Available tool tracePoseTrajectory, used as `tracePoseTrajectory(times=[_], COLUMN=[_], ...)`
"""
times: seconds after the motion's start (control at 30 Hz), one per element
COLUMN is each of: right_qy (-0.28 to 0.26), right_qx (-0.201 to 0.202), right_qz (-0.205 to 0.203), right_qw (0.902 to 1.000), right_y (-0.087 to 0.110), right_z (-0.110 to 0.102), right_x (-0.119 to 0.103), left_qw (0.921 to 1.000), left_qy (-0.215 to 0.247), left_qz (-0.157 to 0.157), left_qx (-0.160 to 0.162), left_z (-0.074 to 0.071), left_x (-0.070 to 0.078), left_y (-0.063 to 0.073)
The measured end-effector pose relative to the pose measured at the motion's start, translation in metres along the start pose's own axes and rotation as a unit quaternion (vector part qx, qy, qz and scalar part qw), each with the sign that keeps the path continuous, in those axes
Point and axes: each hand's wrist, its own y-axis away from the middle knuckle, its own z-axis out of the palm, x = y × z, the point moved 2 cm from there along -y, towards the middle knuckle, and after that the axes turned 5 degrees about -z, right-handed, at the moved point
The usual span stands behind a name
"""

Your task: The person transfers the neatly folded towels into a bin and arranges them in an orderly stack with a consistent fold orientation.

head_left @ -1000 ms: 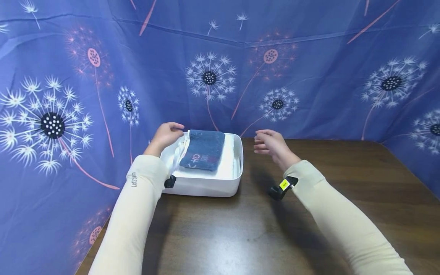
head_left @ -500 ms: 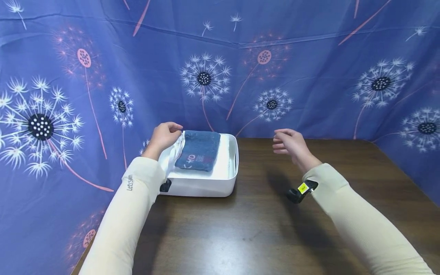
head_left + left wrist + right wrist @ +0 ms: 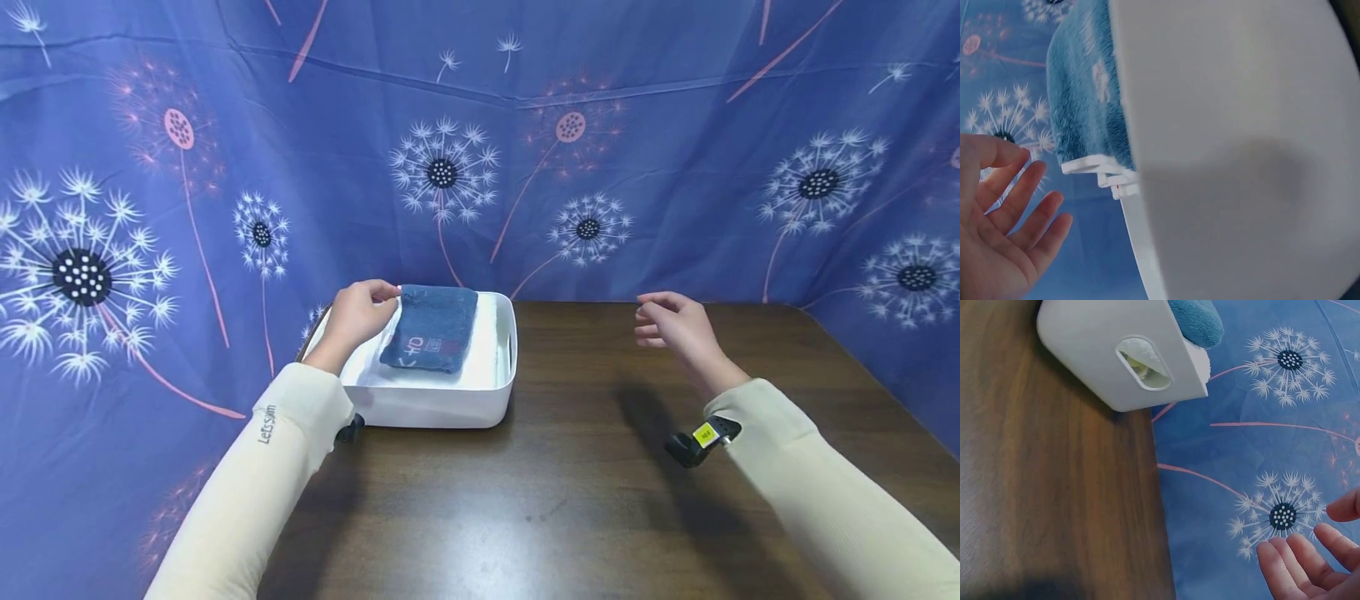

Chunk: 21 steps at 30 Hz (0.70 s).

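A folded blue towel [image 3: 433, 329] with pale lettering lies in a white plastic bin [image 3: 427, 408] on the table. In the left wrist view, the towel [image 3: 1088, 94] bulges above the bin's wall and shows white-edged layers. My left hand [image 3: 352, 318] hovers by the towel's left far corner; in the left wrist view its fingers [image 3: 1016, 203] are loosely bent and apart from the cloth. Well right of the bin, my right hand [image 3: 678, 327] hangs above the table with relaxed fingers, holding nothing. Something white and fuzzy [image 3: 1201, 360] shows under the towel in the right wrist view.
The brown wooden table [image 3: 555, 467] extends to the right and front of the bin. A blue dandelion-print curtain [image 3: 337, 167] hangs behind and to the left. An oval handle slot [image 3: 1143, 364] pierces the bin's end wall. Each wrist carries a small black camera.
My right hand has moved right, away from the bin. The left hand has lowered slightly and stays near the towel. The towel and bin appear slightly shifted left as the head view turns.
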Motion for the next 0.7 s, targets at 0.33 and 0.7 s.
tracePoseTrajectory(times=[0.33, 0.7], right_qy=[0.04, 0.226], right_qx=[0.017, 0.031], right_qz=[-0.037, -0.15], right_qw=[0.9984, 0.962], right_y=[0.016, 0.042], right_z=[-0.022, -0.027], right_x=[0.018, 0.026], left_qw=[0.9986, 0.9934], left_qy=[-0.026, -0.055], left_qz=[0.036, 0.074], left_qx=[0.031, 0.068], left_z=[0.008, 0.018], left_x=[-0.003, -0.008], left_y=[0.019, 0.046])
